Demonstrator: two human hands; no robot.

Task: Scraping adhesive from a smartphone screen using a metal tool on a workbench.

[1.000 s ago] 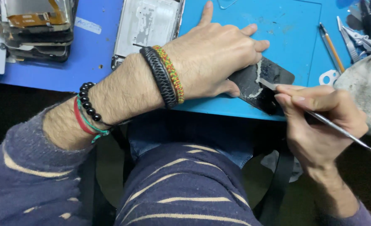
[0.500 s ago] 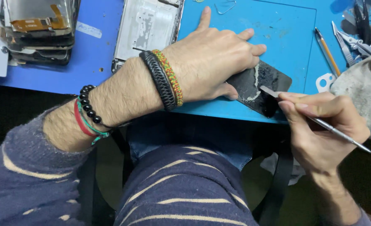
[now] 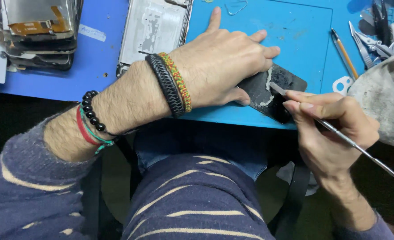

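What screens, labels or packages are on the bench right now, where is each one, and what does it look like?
Dark panel: near mat edge, under both hands, black rectangle smeared with pale residue.
Stack of screens: top left, dark slabs, top one grey with an orange flex strip.
Phone frame: top centre, silvery rectangle.
White label: between stack and frame, small strip.

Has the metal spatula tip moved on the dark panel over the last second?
Yes. The metal spatula tip has slid left along the dark panel, toward the left hand pinning it.
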